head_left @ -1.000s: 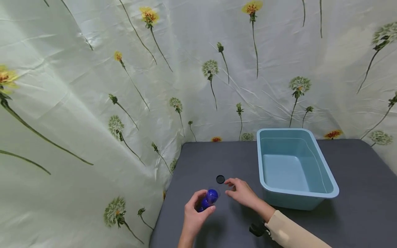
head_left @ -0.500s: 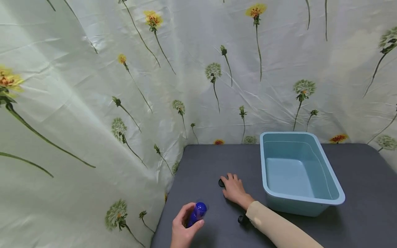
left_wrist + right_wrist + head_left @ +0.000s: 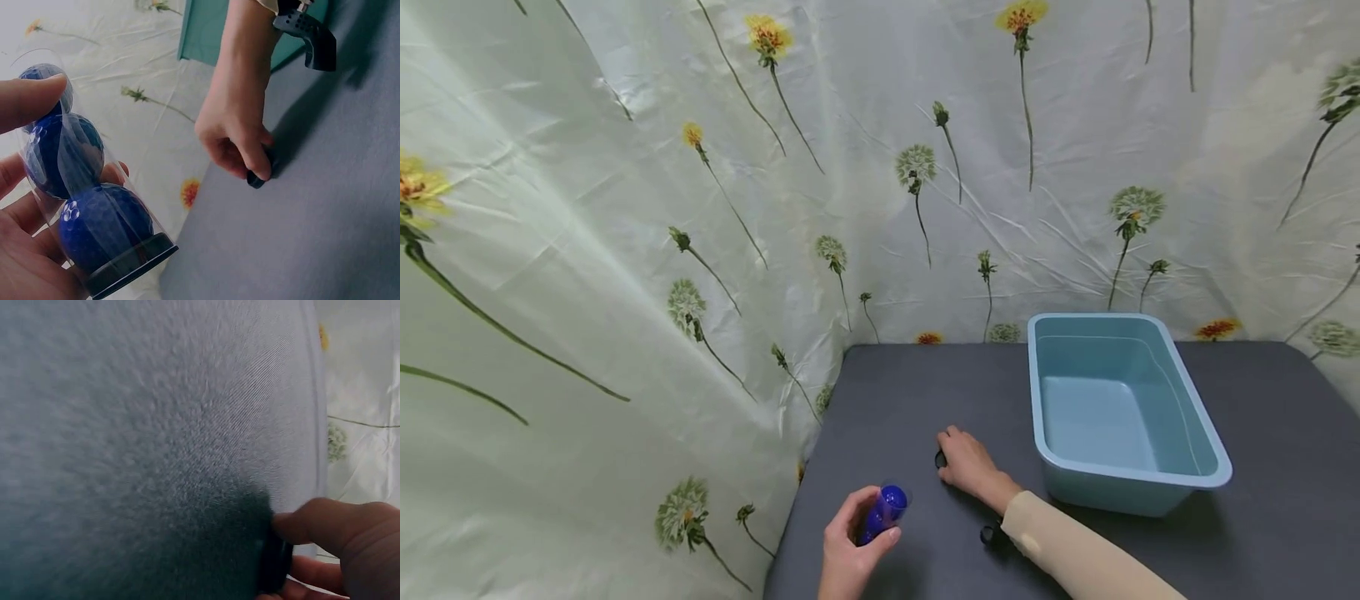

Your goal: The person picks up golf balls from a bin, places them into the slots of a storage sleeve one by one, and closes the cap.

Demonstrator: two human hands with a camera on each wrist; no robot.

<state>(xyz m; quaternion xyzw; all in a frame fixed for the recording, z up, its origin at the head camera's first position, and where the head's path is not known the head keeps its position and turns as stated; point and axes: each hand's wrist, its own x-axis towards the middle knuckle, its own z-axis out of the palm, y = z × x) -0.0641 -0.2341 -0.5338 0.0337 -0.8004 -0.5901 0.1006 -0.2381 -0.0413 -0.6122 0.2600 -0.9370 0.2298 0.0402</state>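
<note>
My left hand [image 3: 847,546] grips a clear plastic tube [image 3: 883,515] that holds blue golf balls [image 3: 103,225], three of them seen in the left wrist view. The tube stands tilted, and a black cap [image 3: 134,265] closes its lower end. Its upper end looks open. To the right and farther from me, my right hand [image 3: 972,468] pinches a loose black round cap [image 3: 275,559] between thumb and fingers, at the table surface. In the head view most of that cap is hidden by the hand.
A light blue plastic tub [image 3: 1112,479] stands on the dark grey table [image 3: 917,392], right of my right hand. A black camera mount [image 3: 992,535] sits on the right wrist. A flower-printed curtain [image 3: 737,192] hangs behind and left of the table.
My right hand has reached down onto the black cap and now pinches it, lifting its edge from lying flat. The left hand has drawn left and toward me with the tube.
</note>
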